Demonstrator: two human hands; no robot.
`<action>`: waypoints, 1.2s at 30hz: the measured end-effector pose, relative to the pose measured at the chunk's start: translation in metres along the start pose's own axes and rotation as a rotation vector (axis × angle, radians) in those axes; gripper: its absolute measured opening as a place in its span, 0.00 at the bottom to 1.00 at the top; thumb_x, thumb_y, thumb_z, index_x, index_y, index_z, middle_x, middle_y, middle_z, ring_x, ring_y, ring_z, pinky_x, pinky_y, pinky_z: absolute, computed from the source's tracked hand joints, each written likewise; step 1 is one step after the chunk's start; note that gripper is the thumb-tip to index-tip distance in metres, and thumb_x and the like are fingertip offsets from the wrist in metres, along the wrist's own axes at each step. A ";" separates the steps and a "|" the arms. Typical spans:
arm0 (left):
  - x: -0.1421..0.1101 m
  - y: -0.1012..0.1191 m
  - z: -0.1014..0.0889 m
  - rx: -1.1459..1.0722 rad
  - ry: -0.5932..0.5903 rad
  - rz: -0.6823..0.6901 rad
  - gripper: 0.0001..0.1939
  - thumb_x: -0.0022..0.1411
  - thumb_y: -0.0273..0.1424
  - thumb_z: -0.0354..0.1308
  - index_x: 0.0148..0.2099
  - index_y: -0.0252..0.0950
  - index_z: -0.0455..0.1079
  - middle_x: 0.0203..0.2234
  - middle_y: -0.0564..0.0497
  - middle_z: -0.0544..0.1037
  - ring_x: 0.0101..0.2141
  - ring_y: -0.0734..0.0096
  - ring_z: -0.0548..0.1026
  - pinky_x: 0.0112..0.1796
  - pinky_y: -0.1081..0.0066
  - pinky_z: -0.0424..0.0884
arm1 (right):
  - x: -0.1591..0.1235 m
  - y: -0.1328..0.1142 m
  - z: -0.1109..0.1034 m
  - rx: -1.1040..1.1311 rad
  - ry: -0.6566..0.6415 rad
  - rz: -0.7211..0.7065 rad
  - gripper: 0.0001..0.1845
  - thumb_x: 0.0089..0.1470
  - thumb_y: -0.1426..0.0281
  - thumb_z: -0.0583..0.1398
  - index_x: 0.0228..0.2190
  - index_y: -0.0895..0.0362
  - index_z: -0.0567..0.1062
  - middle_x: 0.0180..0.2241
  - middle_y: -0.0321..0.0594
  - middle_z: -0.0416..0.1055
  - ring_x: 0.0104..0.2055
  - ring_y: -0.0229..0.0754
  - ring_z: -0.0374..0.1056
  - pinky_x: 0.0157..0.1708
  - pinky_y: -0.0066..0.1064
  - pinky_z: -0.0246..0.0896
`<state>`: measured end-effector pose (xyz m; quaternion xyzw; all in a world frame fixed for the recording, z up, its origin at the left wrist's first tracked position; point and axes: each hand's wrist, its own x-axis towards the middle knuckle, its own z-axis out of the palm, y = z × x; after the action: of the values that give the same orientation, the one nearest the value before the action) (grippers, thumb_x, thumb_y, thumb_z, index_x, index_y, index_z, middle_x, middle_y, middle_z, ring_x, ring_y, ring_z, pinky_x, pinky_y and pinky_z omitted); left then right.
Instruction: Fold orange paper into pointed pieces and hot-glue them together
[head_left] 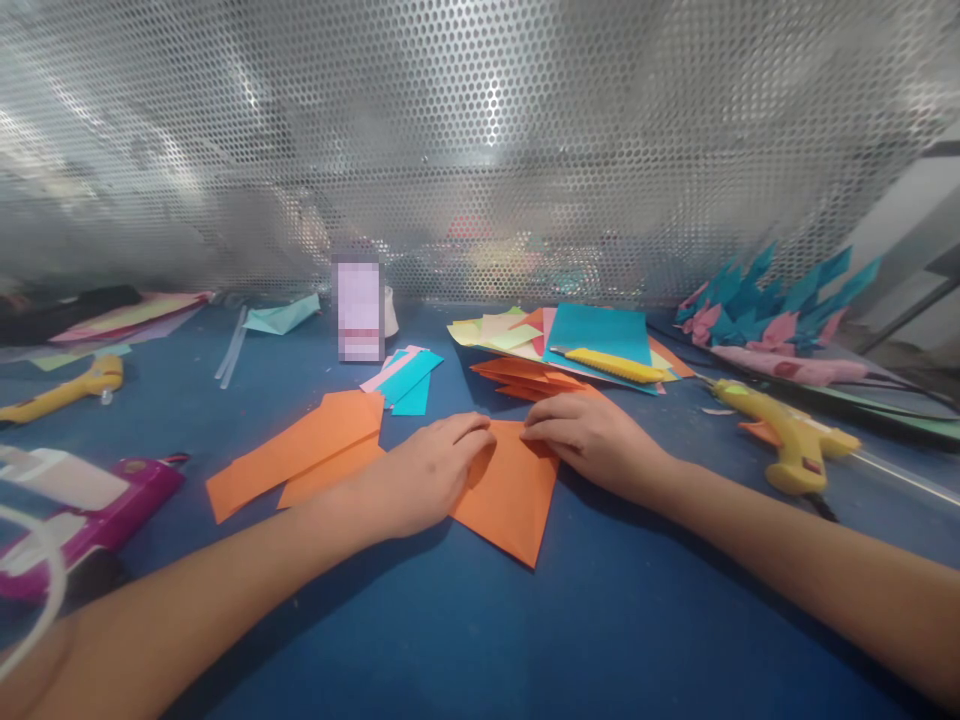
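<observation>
A folded sheet of orange paper (514, 490) lies on the blue table in front of me, one corner pointing toward me. My left hand (442, 465) presses its far left edge, thumb and fingers drawn together. At the far right edge, the fingers of my right hand (592, 440) are closed on the same sheet. The fingertips cover part of the upper edge. Just beyond my hands rests a stack of folded orange pieces (525, 376). Left of my left hand lie more orange sheets (300, 450), overlapping one another.
A yellow cutter (615, 364) lies on coloured paper (596, 330). Yellow glue gun (795, 435) and blue-pink paper shapes (780, 310) are right. A blurred phone-like object (360, 310), paper strips (409, 380) and a magenta power strip (142, 490) are left. Perforated metal (450, 130) stands behind.
</observation>
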<state>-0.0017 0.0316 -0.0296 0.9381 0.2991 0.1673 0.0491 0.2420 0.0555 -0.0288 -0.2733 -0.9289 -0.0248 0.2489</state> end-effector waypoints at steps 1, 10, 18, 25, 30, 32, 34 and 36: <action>0.001 0.001 -0.001 -0.002 -0.007 -0.004 0.19 0.65 0.20 0.41 0.57 0.29 0.60 0.55 0.36 0.66 0.54 0.58 0.66 0.51 0.56 0.68 | 0.000 0.000 0.000 -0.002 0.000 -0.007 0.17 0.57 0.79 0.50 0.31 0.57 0.78 0.35 0.43 0.75 0.37 0.41 0.70 0.37 0.34 0.67; 0.007 -0.001 -0.003 0.040 -0.072 -0.002 0.23 0.62 0.20 0.42 0.59 0.31 0.58 0.52 0.41 0.66 0.52 0.61 0.66 0.53 0.59 0.65 | -0.002 0.004 -0.002 0.000 -0.030 -0.062 0.19 0.55 0.81 0.49 0.35 0.57 0.77 0.37 0.44 0.75 0.39 0.42 0.69 0.39 0.36 0.67; 0.008 0.005 -0.010 0.124 -0.120 -0.071 0.25 0.60 0.22 0.44 0.59 0.36 0.59 0.51 0.42 0.66 0.52 0.56 0.62 0.52 0.54 0.61 | -0.002 0.007 0.000 0.002 -0.072 -0.100 0.18 0.55 0.82 0.49 0.35 0.57 0.77 0.39 0.43 0.75 0.42 0.43 0.68 0.43 0.39 0.65; 0.008 0.007 -0.010 0.187 -0.102 -0.109 0.25 0.59 0.22 0.45 0.58 0.39 0.62 0.50 0.44 0.66 0.51 0.55 0.61 0.51 0.54 0.60 | -0.003 0.001 -0.001 0.035 -0.093 -0.032 0.18 0.53 0.84 0.49 0.37 0.60 0.75 0.43 0.45 0.74 0.45 0.44 0.69 0.45 0.39 0.66; 0.007 0.007 -0.009 0.204 -0.106 -0.121 0.25 0.60 0.23 0.45 0.59 0.40 0.61 0.51 0.45 0.66 0.50 0.55 0.61 0.51 0.53 0.59 | 0.000 0.000 -0.003 -0.018 -0.155 -0.053 0.21 0.51 0.85 0.49 0.41 0.60 0.74 0.47 0.46 0.72 0.51 0.45 0.66 0.50 0.42 0.63; 0.008 0.007 -0.009 0.204 -0.122 -0.132 0.25 0.60 0.23 0.44 0.59 0.39 0.61 0.52 0.45 0.66 0.50 0.55 0.61 0.51 0.53 0.59 | 0.000 0.000 -0.004 -0.042 -0.190 -0.072 0.23 0.52 0.85 0.48 0.45 0.59 0.72 0.51 0.46 0.69 0.56 0.46 0.62 0.53 0.44 0.59; 0.008 0.007 -0.009 0.200 -0.137 -0.139 0.25 0.60 0.24 0.44 0.59 0.39 0.61 0.52 0.46 0.66 0.50 0.55 0.61 0.51 0.53 0.58 | 0.001 0.000 -0.005 -0.045 -0.230 -0.090 0.25 0.53 0.84 0.48 0.49 0.59 0.70 0.54 0.45 0.67 0.58 0.45 0.59 0.55 0.44 0.56; 0.009 0.007 -0.010 0.199 -0.146 -0.148 0.25 0.61 0.24 0.44 0.60 0.39 0.60 0.51 0.46 0.66 0.50 0.55 0.61 0.51 0.53 0.58 | 0.002 0.001 -0.006 -0.037 -0.263 -0.099 0.25 0.53 0.84 0.48 0.50 0.58 0.69 0.54 0.44 0.67 0.58 0.45 0.59 0.55 0.43 0.55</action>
<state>0.0056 0.0304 -0.0167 0.9234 0.3784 0.0639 -0.0100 0.2439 0.0558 -0.0225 -0.2326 -0.9652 -0.0180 0.1186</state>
